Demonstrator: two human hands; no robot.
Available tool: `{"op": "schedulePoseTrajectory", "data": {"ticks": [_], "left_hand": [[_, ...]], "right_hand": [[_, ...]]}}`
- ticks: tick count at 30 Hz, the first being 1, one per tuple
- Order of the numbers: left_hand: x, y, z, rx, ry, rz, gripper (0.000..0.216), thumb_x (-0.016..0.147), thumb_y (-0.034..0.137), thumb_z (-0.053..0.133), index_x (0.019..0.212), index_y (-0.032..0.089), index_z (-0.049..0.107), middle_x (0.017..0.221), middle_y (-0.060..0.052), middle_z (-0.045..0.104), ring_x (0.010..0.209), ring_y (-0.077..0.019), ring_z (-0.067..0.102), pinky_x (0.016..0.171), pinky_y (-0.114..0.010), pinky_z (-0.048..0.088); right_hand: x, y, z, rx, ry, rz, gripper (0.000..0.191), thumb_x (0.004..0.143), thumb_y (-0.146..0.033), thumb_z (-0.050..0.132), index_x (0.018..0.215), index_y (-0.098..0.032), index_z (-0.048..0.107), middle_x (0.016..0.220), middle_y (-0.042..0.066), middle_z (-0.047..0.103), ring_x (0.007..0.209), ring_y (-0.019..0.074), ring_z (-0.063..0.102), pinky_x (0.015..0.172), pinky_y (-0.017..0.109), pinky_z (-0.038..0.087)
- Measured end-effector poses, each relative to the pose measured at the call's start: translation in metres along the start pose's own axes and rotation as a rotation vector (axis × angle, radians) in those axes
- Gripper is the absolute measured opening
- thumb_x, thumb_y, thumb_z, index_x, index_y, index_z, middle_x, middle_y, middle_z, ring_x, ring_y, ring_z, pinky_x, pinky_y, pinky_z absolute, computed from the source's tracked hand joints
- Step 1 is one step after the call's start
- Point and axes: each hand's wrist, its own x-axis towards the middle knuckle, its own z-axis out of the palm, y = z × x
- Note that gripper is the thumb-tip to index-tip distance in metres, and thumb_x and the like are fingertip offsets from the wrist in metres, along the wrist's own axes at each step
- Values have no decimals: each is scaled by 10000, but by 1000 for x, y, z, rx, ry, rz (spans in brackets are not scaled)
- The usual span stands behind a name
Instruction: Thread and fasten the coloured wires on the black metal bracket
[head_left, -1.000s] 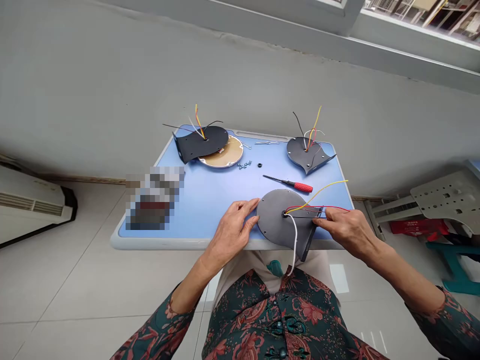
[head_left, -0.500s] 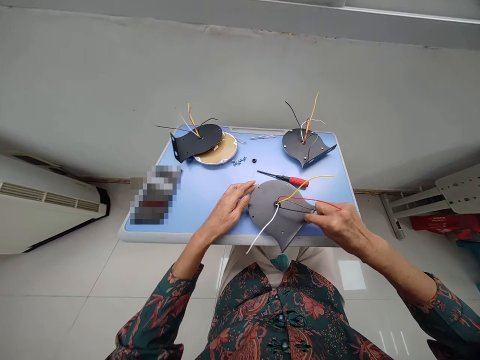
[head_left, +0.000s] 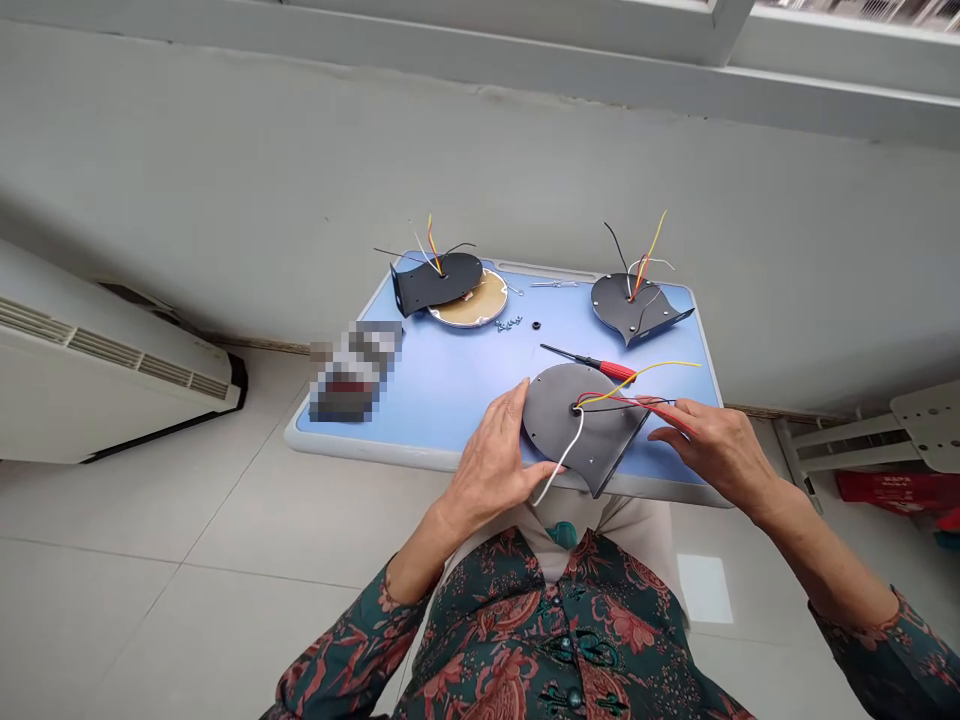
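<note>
A dark grey teardrop-shaped metal plate (head_left: 570,440) lies at the near edge of the small blue table (head_left: 450,385), with white, yellow, red and black wires coming out of its centre hole. My left hand (head_left: 499,455) rests against the plate's left rim, thumb and finger pinching the white wire (head_left: 564,465) near its end. My right hand (head_left: 712,445) is at the plate's right side, fingers closed on the red wire (head_left: 660,410). A red-handled screwdriver (head_left: 592,364) lies just behind the plate.
Two more dark plates with wires sit at the back: one (head_left: 439,280) on a brass-coloured disc (head_left: 472,300) at left, one (head_left: 634,305) at right. Small screws (head_left: 510,323) and a black ring (head_left: 537,326) lie between them. A white heater (head_left: 105,375) stands left.
The plate has turned, its point now facing the near right. My left hand slid from the plate's far-left rim toward me and took the white wire. My right hand holds the red wire further out.
</note>
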Motion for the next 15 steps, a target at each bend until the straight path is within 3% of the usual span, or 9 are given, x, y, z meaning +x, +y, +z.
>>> {"op": "schedulePoseTrajectory", "data": {"ticks": [3, 7, 11, 15], "left_hand": [[7, -3, 1, 6, -9, 2, 1169, 761, 497, 839, 1617, 235, 87, 1575, -215, 400, 1446, -392, 424, 1163, -590, 416], [7, -4, 0, 20, -21, 3, 1196, 734, 527, 853, 1619, 251, 97, 1567, -213, 412, 1435, -405, 438, 1149, -603, 426], [7, -6, 2, 31, 7, 18, 1205, 724, 604, 832, 1621, 239, 115, 1547, -223, 439, 1412, -415, 466, 1134, -609, 439], [8, -10, 3, 30, 18, 5, 1148, 747, 639, 795, 1614, 229, 165, 1528, -221, 468, 1401, -410, 483, 1131, -600, 448]], "right_hand": [[3, 6, -2, 100, -141, 116, 442, 934, -344, 657, 1351, -197, 658, 752, 21, 709, 616, 144, 588, 552, 251, 332], [21, 13, -5, 395, -371, 213, 543, 866, -471, 723, 1331, -193, 685, 638, -15, 641, 537, 128, 508, 543, 245, 325], [36, 20, -3, 621, -463, 306, 494, 810, -451, 777, 1235, -199, 755, 547, -55, 564, 537, 109, 444, 557, 241, 321], [41, 20, 0, 689, -480, 295, 475, 783, -393, 803, 1214, -197, 771, 670, -2, 727, 569, 114, 471, 569, 247, 373]]}}
